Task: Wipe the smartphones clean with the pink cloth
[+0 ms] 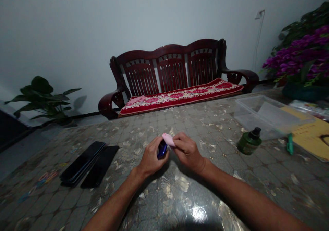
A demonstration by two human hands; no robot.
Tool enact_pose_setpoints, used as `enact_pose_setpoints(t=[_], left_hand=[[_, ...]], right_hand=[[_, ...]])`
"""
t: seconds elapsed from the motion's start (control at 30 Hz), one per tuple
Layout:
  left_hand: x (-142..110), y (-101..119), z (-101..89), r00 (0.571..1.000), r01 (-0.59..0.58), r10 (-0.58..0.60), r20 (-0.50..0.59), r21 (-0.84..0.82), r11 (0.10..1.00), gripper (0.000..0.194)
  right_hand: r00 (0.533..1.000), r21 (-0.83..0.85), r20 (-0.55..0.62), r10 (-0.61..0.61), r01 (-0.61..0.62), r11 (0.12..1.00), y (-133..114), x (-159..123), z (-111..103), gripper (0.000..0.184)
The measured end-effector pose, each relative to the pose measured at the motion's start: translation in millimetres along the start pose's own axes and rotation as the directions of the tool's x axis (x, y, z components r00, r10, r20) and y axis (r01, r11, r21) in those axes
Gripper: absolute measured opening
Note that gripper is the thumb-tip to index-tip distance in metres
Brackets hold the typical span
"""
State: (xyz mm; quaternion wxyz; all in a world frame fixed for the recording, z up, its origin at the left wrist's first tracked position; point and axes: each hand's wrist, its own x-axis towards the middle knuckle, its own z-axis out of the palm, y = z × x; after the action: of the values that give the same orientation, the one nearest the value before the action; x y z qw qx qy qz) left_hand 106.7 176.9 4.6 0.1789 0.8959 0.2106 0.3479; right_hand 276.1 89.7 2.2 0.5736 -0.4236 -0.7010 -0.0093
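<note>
Near the middle of the table, my left hand (pixel 151 157) is closed around a glossy dark-blue object (pixel 162 149) that looks like a phone; my fingers and palm cover much of it. My right hand (pixel 189 152) pinches a pink cloth (pixel 168 139) between thumb and fingers. The cloth lies against the upper end of the blue phone, and the two hands are close together just over the tabletop.
Dark phones (pixel 83 162) lie at the left beside colourful rubber bands (pixel 43 180). A green bottle (pixel 249 141) with a black cap stands right, near a clear plastic box (pixel 259 116), a green pen-like item (pixel 290 144) and a yellow book (pixel 312 135). Beyond the table stands a wooden bench (pixel 172 66).
</note>
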Motion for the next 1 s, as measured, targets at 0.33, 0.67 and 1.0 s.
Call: enact_pose_setpoints(t=[0.33, 0.67, 1.0], left_hand=[[1.4, 2.8, -0.6, 1.000, 0.012, -0.012, 0.018, -0.012, 1.000, 0.041], [3.2, 6.6, -2.3, 0.997, 0.067, -0.066, 0.043, -0.019, 0.998, 0.036], [5.2, 2.8, -4.1, 0.994, 0.099, -0.099, 0.040, -0.005, 0.995, 0.042]], right_hand=[[0.965, 0.080, -0.104, 0.241, -0.233, 0.969, 2.7, 6.9, 3.7, 0.020], [0.988, 0.093, -0.064, 0.144, -0.137, 0.986, 1.3, 2.6, 5.4, 0.021], [0.701, 0.628, 0.040, 0.712, -0.572, 0.528, -0.8, 13.2, 6.5, 0.013]])
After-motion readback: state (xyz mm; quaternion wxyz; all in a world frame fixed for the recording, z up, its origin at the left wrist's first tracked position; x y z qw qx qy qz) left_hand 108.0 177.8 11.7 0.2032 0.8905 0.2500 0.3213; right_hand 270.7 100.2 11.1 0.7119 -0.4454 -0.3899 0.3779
